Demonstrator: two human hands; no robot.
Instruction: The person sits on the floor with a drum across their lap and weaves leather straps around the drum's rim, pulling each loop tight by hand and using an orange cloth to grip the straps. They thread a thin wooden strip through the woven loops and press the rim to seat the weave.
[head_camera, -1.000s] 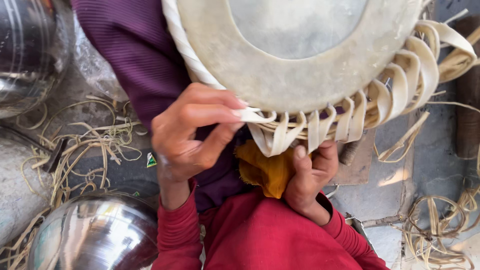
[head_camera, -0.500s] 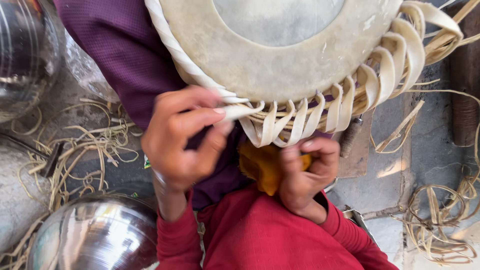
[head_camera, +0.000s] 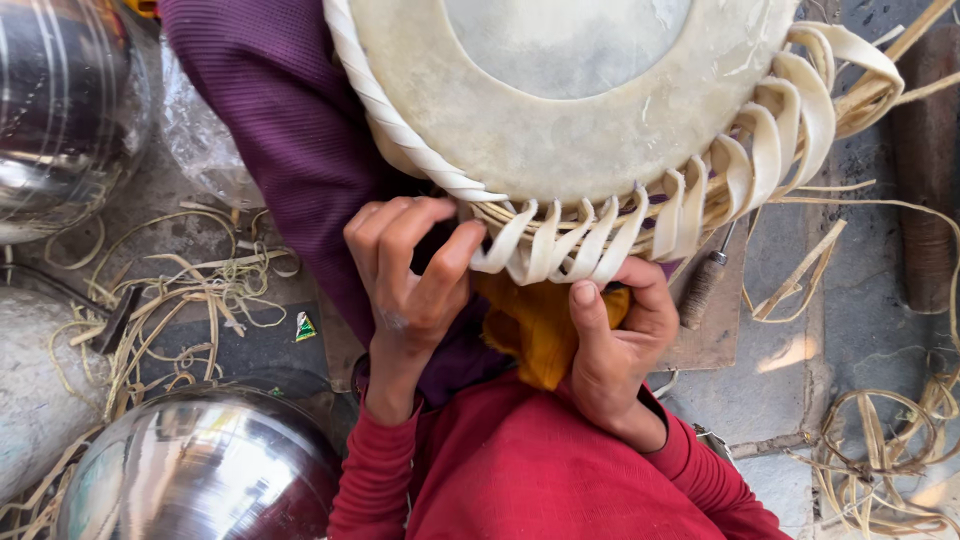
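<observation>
Drum head (head_camera: 570, 110) — cream-tan rim, paler grey-white centre. Lacing straps (head_camera: 560, 240) off-white, looped in a repeating zigzag; braided edge (head_camera: 385, 110) white, twisted pattern. Cloth (head_camera: 535, 325) beneath mustard yellow. Sleeves (head_camera: 520, 480) red; leg covering (head_camera: 270, 130) deep purple, fine ribbed. Metal bowls (head_camera: 200, 470) — mirror silver. Floor scraps (head_camera: 170, 300) pale straw.

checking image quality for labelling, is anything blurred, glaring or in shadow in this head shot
Head view: sharp on the left hand, right hand and pale strap loops of the drum; bright glare streaks on the steel bowl; even daylight with soft shadow under the drum; slight wide-angle bend at the edges.
</observation>
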